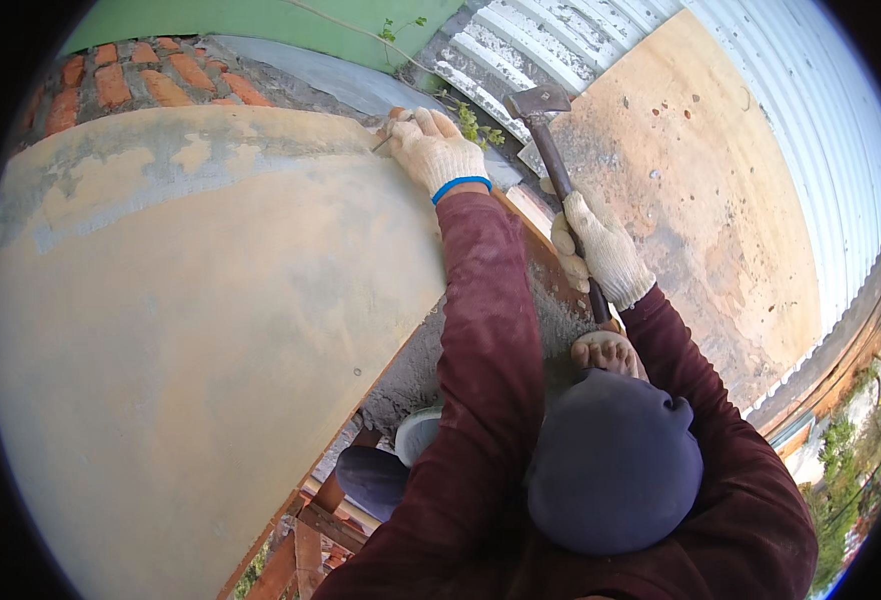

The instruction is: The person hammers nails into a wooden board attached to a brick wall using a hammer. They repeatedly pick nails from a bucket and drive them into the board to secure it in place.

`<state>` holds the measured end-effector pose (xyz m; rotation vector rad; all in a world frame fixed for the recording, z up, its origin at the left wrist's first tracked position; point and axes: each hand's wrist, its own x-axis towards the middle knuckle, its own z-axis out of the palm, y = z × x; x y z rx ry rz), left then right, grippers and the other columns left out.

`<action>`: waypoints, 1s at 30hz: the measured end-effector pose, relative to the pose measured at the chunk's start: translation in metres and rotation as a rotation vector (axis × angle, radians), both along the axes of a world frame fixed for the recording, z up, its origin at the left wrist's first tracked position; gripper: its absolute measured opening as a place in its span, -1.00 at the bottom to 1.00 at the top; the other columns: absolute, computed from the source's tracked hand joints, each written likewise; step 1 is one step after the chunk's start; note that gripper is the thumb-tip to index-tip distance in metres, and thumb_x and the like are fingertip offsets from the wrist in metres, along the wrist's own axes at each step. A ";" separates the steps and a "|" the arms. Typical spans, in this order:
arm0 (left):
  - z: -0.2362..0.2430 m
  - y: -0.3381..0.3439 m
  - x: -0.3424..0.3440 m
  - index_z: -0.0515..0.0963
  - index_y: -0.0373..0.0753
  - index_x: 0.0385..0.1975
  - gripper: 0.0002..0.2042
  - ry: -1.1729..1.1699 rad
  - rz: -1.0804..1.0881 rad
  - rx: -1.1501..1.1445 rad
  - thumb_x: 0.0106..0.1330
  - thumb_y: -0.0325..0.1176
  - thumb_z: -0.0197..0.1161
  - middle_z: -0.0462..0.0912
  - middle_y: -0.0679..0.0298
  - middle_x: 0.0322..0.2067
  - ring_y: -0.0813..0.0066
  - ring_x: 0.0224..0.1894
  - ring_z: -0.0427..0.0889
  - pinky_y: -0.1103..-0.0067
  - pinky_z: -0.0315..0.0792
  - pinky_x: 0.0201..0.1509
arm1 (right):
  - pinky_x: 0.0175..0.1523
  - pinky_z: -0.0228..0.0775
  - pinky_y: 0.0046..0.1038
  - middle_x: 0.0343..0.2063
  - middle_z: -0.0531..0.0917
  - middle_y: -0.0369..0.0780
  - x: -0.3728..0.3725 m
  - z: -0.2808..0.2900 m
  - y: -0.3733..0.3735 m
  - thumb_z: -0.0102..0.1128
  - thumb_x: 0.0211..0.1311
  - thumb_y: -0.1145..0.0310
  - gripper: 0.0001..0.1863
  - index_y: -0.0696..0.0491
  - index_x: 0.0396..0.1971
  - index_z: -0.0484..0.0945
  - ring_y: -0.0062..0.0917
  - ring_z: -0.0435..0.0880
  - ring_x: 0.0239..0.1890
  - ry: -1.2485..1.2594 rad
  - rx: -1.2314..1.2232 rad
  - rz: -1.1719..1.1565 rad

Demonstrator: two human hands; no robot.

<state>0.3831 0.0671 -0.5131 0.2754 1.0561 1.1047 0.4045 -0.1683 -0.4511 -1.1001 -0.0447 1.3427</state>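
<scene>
My left hand (430, 145), in a cream knit glove with a blue cuff, pinches what looks like a nail (383, 142) at the upper edge of a large pale board (200, 320). My gloved right hand (600, 250) is closed round the dark handle of a hammer (545, 125), its metal head raised above my fingers over a plywood sheet (710, 230). Below that hand are my bare toes (605, 352) and my dark-clad knee (615, 465).
A brick ledge (145, 75) and green wall (330, 25) lie beyond the board, with small leafy plants (475, 125). Corrugated metal roofing (830, 130) surrounds the plywood. Timber framing (315, 540) shows below, and a drop with greenery (850, 460) at right.
</scene>
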 end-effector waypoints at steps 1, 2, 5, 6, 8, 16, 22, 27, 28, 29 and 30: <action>0.006 0.001 0.000 0.38 -0.17 0.16 -0.72 0.006 0.004 0.001 0.54 -0.29 0.06 0.37 0.25 0.29 0.46 0.33 0.44 0.59 0.46 0.31 | -0.70 0.28 -0.61 -0.51 0.42 -0.33 -0.001 0.002 0.003 -0.16 0.65 -0.01 -0.38 0.10 0.46 0.16 -0.72 0.34 -0.74 0.012 -0.002 -0.024; 0.014 0.001 0.001 0.38 -0.17 0.16 -0.73 0.011 0.008 0.002 0.54 -0.32 0.03 0.38 0.26 0.29 0.47 0.32 0.45 0.59 0.47 0.30 | -0.71 0.27 -0.61 -0.54 0.41 -0.35 -0.001 0.006 0.008 -0.18 0.66 -0.01 -0.41 0.08 0.44 0.19 -0.73 0.31 -0.76 0.024 -0.004 -0.049; -0.002 0.012 -0.008 0.38 -0.15 0.17 -0.73 0.200 -0.091 0.142 0.53 -0.36 -0.04 0.42 0.29 0.26 0.46 0.27 0.50 0.55 0.46 0.30 | -0.72 0.24 -0.62 -0.56 0.40 -0.35 -0.002 0.030 0.022 -0.20 0.66 -0.02 -0.42 0.05 0.45 0.19 -0.74 0.28 -0.79 0.180 0.062 -0.109; -0.013 0.019 -0.013 0.38 -0.14 0.17 -0.72 0.229 -0.100 0.161 0.52 -0.37 -0.05 0.43 0.29 0.25 0.46 0.26 0.51 0.54 0.46 0.31 | -0.73 0.23 -0.62 -0.56 0.40 -0.34 -0.004 0.036 0.025 -0.21 0.66 -0.02 -0.41 0.04 0.47 0.17 -0.74 0.28 -0.79 0.252 0.100 -0.124; -0.019 0.020 -0.011 0.39 -0.14 0.16 -0.72 0.216 -0.095 0.136 0.51 -0.37 -0.08 0.45 0.28 0.22 0.45 0.24 0.53 0.50 0.45 0.32 | -0.71 0.25 -0.62 -0.56 0.41 -0.35 -0.003 0.032 0.021 -0.20 0.66 0.01 -0.36 0.03 0.54 0.03 -0.73 0.31 -0.77 0.100 0.031 -0.029; 0.028 0.002 0.002 0.31 -0.32 0.28 -0.59 0.109 -0.009 0.015 0.53 -0.26 -0.04 0.41 0.07 0.32 0.25 0.44 0.37 0.40 0.28 0.49 | -0.69 0.30 -0.62 -0.54 0.46 -0.32 0.006 0.023 0.048 -0.15 0.63 0.04 -0.33 0.07 0.55 0.06 -0.73 0.38 -0.78 -0.118 0.033 0.041; 0.007 0.008 -0.003 0.30 -0.32 0.35 -0.51 0.155 -0.058 0.091 0.52 -0.20 -0.03 0.36 -0.01 0.37 0.23 0.47 0.33 0.42 0.22 0.52 | -0.68 0.34 -0.59 -0.52 0.48 -0.31 0.017 0.008 0.070 -0.17 0.62 0.03 -0.32 0.07 0.55 0.07 -0.70 0.44 -0.71 -0.241 0.024 0.095; 0.004 0.018 -0.018 0.12 -0.30 0.46 -0.46 0.118 -0.132 0.143 0.57 -0.17 -0.17 0.19 0.15 0.49 0.34 0.56 0.12 0.48 0.09 0.60 | -0.71 0.25 -0.59 -0.60 0.36 -0.40 0.017 0.012 0.090 -0.24 0.65 0.13 -0.40 0.06 0.54 0.09 -0.74 0.29 -0.78 -0.316 -0.060 0.263; 0.000 0.014 -0.019 0.03 -0.29 0.52 -0.42 0.121 -0.172 0.126 0.60 -0.15 -0.24 0.10 0.22 0.56 0.40 0.61 0.02 0.50 0.02 0.63 | -0.71 0.25 -0.59 -0.60 0.36 -0.40 0.022 0.017 0.085 -0.24 0.65 0.13 -0.40 0.06 0.54 0.10 -0.74 0.29 -0.78 -0.315 -0.125 0.307; -0.003 0.012 -0.019 0.03 -0.27 0.52 -0.43 0.224 -0.241 0.183 0.60 -0.17 -0.25 0.10 0.21 0.56 0.39 0.61 0.01 0.51 0.02 0.63 | -0.72 0.25 -0.59 -0.60 0.36 -0.40 0.023 0.015 0.082 -0.23 0.64 0.12 -0.40 0.06 0.54 0.10 -0.74 0.29 -0.78 -0.323 -0.098 0.257; -0.007 0.011 -0.019 0.04 -0.26 0.52 -0.44 0.327 -0.309 0.240 0.60 -0.18 -0.25 0.10 0.21 0.56 0.39 0.62 0.00 0.51 0.02 0.63 | -0.72 0.25 -0.59 -0.60 0.37 -0.40 0.023 0.013 0.080 -0.23 0.64 0.12 -0.40 0.05 0.54 0.11 -0.75 0.30 -0.78 -0.331 -0.071 0.209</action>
